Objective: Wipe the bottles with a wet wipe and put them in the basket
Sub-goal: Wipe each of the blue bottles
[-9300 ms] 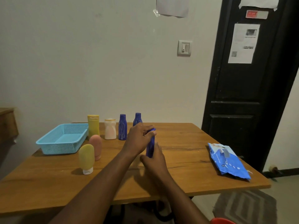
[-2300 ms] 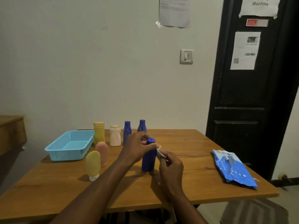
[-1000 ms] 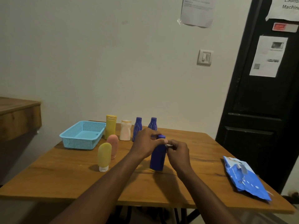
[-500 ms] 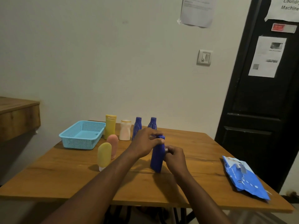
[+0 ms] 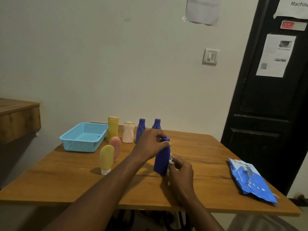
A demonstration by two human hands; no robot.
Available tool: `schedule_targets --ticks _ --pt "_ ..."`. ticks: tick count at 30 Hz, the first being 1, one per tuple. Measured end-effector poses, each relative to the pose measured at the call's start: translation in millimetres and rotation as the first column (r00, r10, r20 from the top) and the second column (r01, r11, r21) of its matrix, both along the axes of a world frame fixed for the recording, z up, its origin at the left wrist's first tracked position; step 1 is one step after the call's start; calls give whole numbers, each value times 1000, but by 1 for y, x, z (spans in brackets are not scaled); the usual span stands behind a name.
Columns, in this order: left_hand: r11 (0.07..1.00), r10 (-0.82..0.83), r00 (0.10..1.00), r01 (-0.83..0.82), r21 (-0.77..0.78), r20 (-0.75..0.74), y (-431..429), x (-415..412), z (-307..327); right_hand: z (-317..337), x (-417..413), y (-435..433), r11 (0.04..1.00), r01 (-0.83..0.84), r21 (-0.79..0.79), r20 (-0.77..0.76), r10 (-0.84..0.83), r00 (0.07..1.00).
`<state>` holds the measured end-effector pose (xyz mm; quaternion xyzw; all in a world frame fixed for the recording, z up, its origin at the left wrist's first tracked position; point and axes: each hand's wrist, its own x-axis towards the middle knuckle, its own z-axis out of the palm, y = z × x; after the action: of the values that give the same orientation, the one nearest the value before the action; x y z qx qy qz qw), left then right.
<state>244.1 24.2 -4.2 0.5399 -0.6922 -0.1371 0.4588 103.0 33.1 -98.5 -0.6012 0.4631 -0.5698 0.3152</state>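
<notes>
Gripping the top of the blue bottle [image 5: 161,161], the left hand [image 5: 150,144] has its fingers curled round the cap end. The bottle stands on its base on the worktop [image 5: 66,179] right under that hand, leaning just a touch.

The right hand [image 5: 181,170] sits tight against the bottle's right side, fingers bunched up and pinching a scrunched white wet wipe [image 5: 171,160] onto the bottle about halfway down.

Just behind the left hand are two more blue bottles [image 5: 141,129], partly hidden by the knuckles. Left of those stand a white bottle [image 5: 128,133] and a yellow bottle [image 5: 113,130]. Off to the left of the left hand, a pink tube [image 5: 116,145] and a yellow tube [image 5: 106,157] stand on their caps. Further left sits the light blue basket [image 5: 73,147].

Well off to the right of the right hand, the blue wipes pack [image 5: 251,180] lies flat near the worktop's edge.
</notes>
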Motion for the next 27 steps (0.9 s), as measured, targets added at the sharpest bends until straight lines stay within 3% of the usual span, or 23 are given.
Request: schedule_targets --ticks 6,14,19,27 --pt "999 31 999 -31 9 18 0 -2 1 -6 -1 5 997 34 65 -184 -21 983" --pt "999 22 999 -23 24 28 0 -3 5 8 5 10 991 106 -81 23 -104 994" --pt "999 31 999 -32 27 35 -2 -4 4 22 11 -5 989 99 -105 50 -95 994" --pt "987 -120 992 114 114 49 -1 9 8 1 -3 3 986 -84 147 -13 87 996"
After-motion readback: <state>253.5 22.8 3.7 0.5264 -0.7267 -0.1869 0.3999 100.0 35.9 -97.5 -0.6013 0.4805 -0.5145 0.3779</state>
